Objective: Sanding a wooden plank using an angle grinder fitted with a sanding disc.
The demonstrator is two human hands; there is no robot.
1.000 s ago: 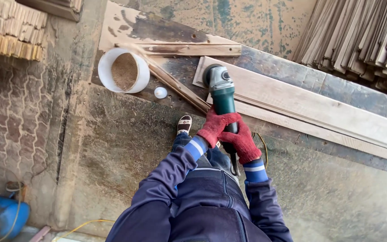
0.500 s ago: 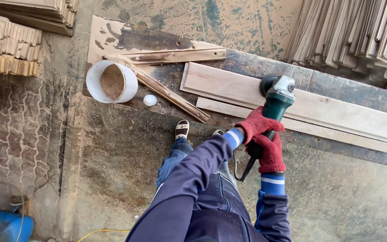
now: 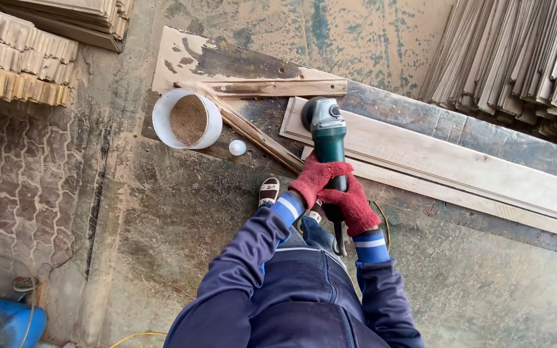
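Head view, person standing at a low tabletop (image 3: 420, 122) of dark, worn board. Both gloved hands grip one green angle grinder (image 3: 325, 132): the left hand (image 3: 316, 177) wraps the body just behind the grey head, the right hand (image 3: 354, 205) wraps the rear handle, and the fingers of each are curled tight around the tool. The grinder's head rests on the left end of the long pale plank (image 3: 459, 161), which lies along the tabletop toward its right edge.

Change: half a second ago the grinder stood farther right along the plank, with the arms reaching out to that side; one second ago it stood at the left end, as now. The tool has therefore travelled out and back, which reads as one sanding pass completed over the plank's left portion, with the stretch toward the right edge not covered in this sweep.

Count: one grinder; two red gloves; one wide plank with one narrower strip (image 3: 459, 200) touching its near side; two rough dark battens (image 3: 272, 87) meeting in a V near the tabletop's left end; one white bucket (image 3: 187, 119) of sawdust at the left corner; one small white ball-like object (image 3: 237, 147) just beside it; one sandalled foot (image 3: 268, 191) at the near edge; three stacks of cut slats, two upper left (image 3: 17, 61), one upper right (image 3: 517, 58).
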